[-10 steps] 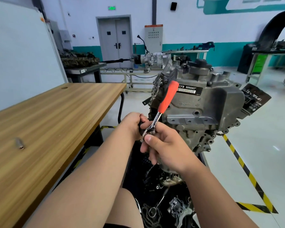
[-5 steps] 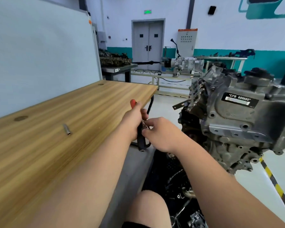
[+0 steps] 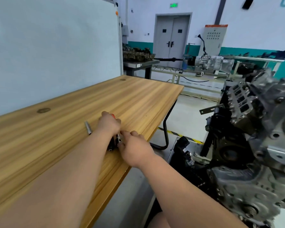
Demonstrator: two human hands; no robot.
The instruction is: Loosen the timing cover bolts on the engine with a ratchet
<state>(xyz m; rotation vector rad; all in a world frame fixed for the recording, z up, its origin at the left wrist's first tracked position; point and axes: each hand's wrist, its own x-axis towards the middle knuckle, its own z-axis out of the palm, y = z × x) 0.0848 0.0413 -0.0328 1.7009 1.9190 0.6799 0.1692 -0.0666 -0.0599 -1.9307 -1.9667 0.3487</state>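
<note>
My left hand (image 3: 109,125) grips the ratchet (image 3: 113,142) over the wooden table (image 3: 138,99). Only the tip of its red handle shows past my knuckles, while the metal head and a dark socket stick out below my palm. My right hand (image 3: 136,149) pinches that head between thumb and fingertips. The grey engine (image 3: 257,129) with its timing cover stands on its stand at the right, blurred, well apart from both hands.
A small loose metal socket piece (image 3: 87,128) lies on the table just left of my left wrist. A whiteboard (image 3: 56,46) stands behind the table. Black parts (image 3: 184,145) lie in the stand's tray below the engine. Benches with other machinery stand at the back.
Both hands have carried the ratchet left, away from the engine, and now hold it over the table. The view has swung left, pushing the engine to the right edge.
</note>
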